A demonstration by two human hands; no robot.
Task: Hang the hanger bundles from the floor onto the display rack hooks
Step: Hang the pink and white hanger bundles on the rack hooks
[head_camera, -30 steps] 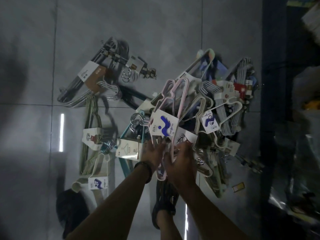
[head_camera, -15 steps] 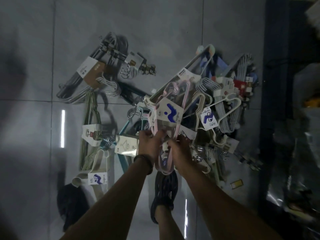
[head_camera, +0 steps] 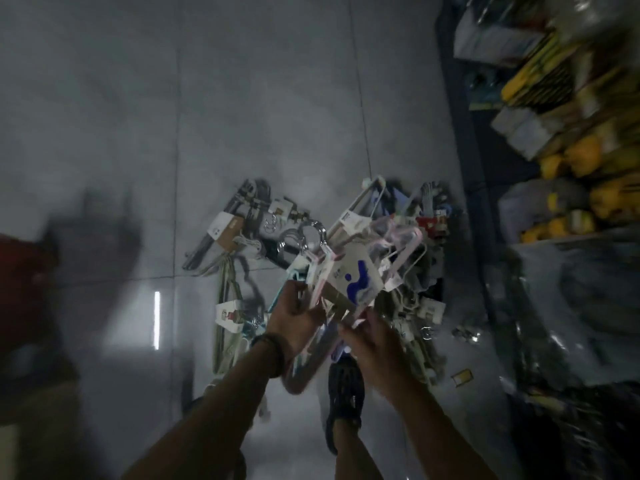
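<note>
Reaching forward with both forearms: gripping the pink hanger bundle (head_camera: 356,282) with the left hand (head_camera: 294,315), fingers curled round its near left side, and pinching its near right edge with the right hand (head_camera: 375,341). Held above the pile of hangers (head_camera: 239,244) on the floor (head_camera: 242,98), metal hooks (head_camera: 313,233) pointing far (white card up). Hiding the pile's middle. Hard to make out on the right: blurred shelf (head_camera: 540,116).
</note>
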